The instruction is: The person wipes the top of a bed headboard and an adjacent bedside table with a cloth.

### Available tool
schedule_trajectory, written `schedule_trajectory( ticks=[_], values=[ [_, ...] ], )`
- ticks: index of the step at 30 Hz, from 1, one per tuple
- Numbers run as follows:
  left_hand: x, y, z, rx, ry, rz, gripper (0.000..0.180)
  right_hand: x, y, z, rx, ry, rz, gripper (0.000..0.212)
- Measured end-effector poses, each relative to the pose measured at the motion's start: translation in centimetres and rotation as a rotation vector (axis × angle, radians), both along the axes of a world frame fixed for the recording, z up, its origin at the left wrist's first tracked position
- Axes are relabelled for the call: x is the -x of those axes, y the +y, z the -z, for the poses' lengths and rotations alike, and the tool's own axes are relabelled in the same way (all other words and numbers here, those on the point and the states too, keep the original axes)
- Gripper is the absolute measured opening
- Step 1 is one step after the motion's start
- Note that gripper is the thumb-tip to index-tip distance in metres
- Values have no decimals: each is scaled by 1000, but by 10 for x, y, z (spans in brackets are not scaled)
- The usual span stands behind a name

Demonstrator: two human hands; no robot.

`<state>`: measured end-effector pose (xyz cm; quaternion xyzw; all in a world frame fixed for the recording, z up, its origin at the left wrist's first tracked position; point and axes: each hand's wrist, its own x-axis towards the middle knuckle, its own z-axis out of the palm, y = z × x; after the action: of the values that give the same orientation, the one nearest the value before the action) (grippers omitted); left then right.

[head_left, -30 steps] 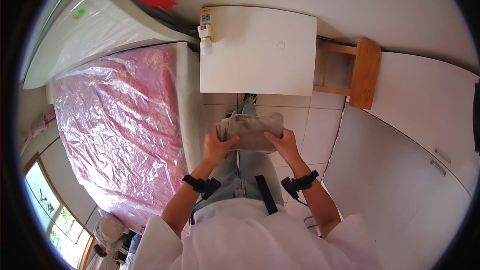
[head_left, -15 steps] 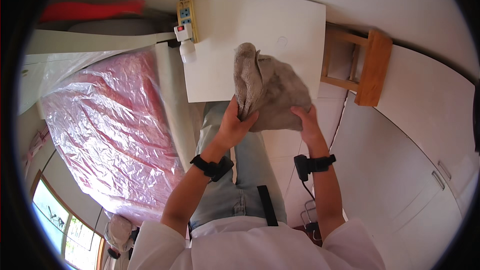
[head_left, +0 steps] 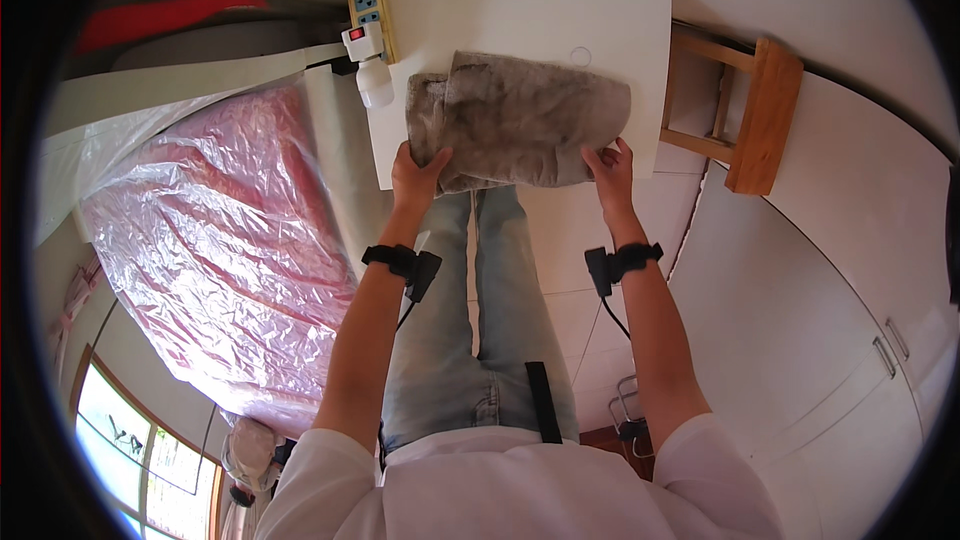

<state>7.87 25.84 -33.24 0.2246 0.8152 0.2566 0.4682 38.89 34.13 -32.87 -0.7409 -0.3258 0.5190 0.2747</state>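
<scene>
A folded grey-brown cloth (head_left: 535, 120), looking like a towel with darker smudges, lies spread over the near part of the white tabletop (head_left: 540, 5). Its near edge reaches the table's front edge. My left hand (head_left: 417, 175) pinches the near left corner, thumb on top and fingers underneath. At the near right corner, my right hand (head_left: 612, 168) grips the cloth between thumb and fingers. A black band with a small box sits on each of my wrists.
On the table's left edge stand a power strip (head_left: 368, 5) and a white plug-in lamp (head_left: 372, 75). A wooden stool (head_left: 765, 120) is at the right, beside white cabinets (head_left: 800, 290). To the left, clear plastic covers a pink bed (head_left: 220, 250).
The cloth has gone from bunched and raised to flatter and wider on the tabletop. Both hands have moved away from me, the left one also leftward, so they are farther apart.
</scene>
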Motion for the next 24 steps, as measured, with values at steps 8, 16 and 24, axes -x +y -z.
schedule_trajectory(
  ticks=[8, 16, 24],
  values=[
    [4, 32, -3, 1, 227, -39, 85, 13, 54, 29, 81, -77, 70, 55],
    [-16, 96, -20, 112, 309, 338, 52, 21, 104, -16, 259, 155, 72, 36],
    [8, 165, -144, -534, 242, 318, 35, 8, 175, -160, -329, 112, -97, 38]
  ],
)
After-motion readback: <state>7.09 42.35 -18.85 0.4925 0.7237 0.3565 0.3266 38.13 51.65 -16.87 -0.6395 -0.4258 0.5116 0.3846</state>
